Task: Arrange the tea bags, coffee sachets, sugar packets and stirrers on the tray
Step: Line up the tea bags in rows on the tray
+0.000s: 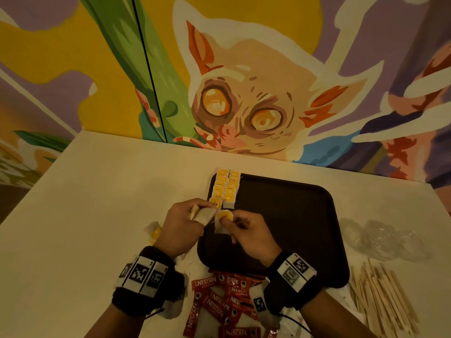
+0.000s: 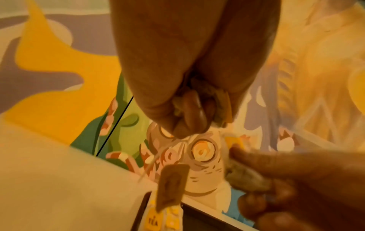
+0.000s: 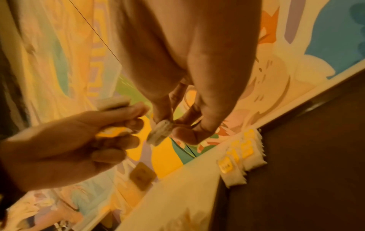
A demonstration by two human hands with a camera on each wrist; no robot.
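Note:
A dark tray (image 1: 292,215) lies on the cream table. Two rows of yellow-tagged tea bags (image 1: 225,187) run along its far left edge; the rows of tea bags (image 3: 242,154) also show in the right wrist view. My left hand (image 1: 188,215) grips a small stack of tea bags (image 1: 203,213) above the tray's left rim. My right hand (image 1: 240,224) pinches a single tea bag (image 1: 223,219) beside it, the bag (image 3: 160,134) held between thumb and fingertips. In the left wrist view a tea tag (image 2: 172,186) dangles on its string below my left hand (image 2: 189,109).
Red coffee sachets (image 1: 219,301) lie heaped near the table's front edge between my wrists. Wooden stirrers (image 1: 383,296) are spread at the right front, with crumpled clear plastic (image 1: 385,237) behind them. Loose tea bags (image 1: 153,231) lie left of my left hand. A painted wall stands behind.

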